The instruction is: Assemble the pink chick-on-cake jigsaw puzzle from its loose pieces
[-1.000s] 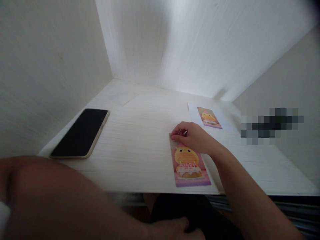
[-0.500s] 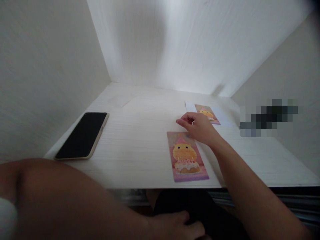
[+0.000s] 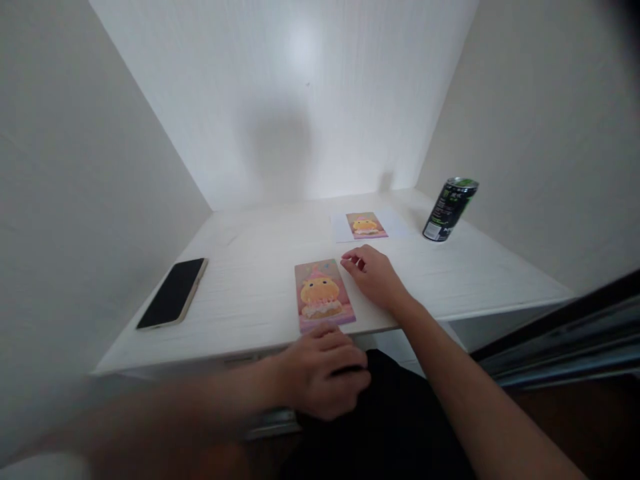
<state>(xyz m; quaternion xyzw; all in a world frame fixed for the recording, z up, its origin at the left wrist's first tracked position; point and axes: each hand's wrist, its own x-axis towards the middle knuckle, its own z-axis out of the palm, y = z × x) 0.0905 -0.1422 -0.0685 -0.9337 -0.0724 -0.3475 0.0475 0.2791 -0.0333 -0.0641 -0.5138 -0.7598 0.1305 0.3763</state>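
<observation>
A greeting card (image 3: pixel 324 293) with a yellow cartoon animal in a pink party hat and a birthday cake lies near the front edge of the white tabletop. My right hand (image 3: pixel 373 277) rests just beside its right edge, thumb and fingers slightly apart, with nothing visible in it. Low at the card's bottom edge is my left hand (image 3: pixel 325 373), its fingers loosely bent with a gap between them. It overlaps the card's lower border in view; whether it touches the card I cannot tell. Behind lies a smaller picture (image 3: pixel 367 225) of the same design on a white sheet (image 3: pixel 341 230).
A black phone (image 3: pixel 173 293) in a light case lies at the left of the tabletop (image 3: pixel 250 267). At the right back stands a black and green drink can (image 3: pixel 450 209). White panels enclose the back and both sides.
My left hand has risen from my lap to the card's bottom edge. My right hand has drawn back from near the far picture to beside the card. The camera view has shifted.
</observation>
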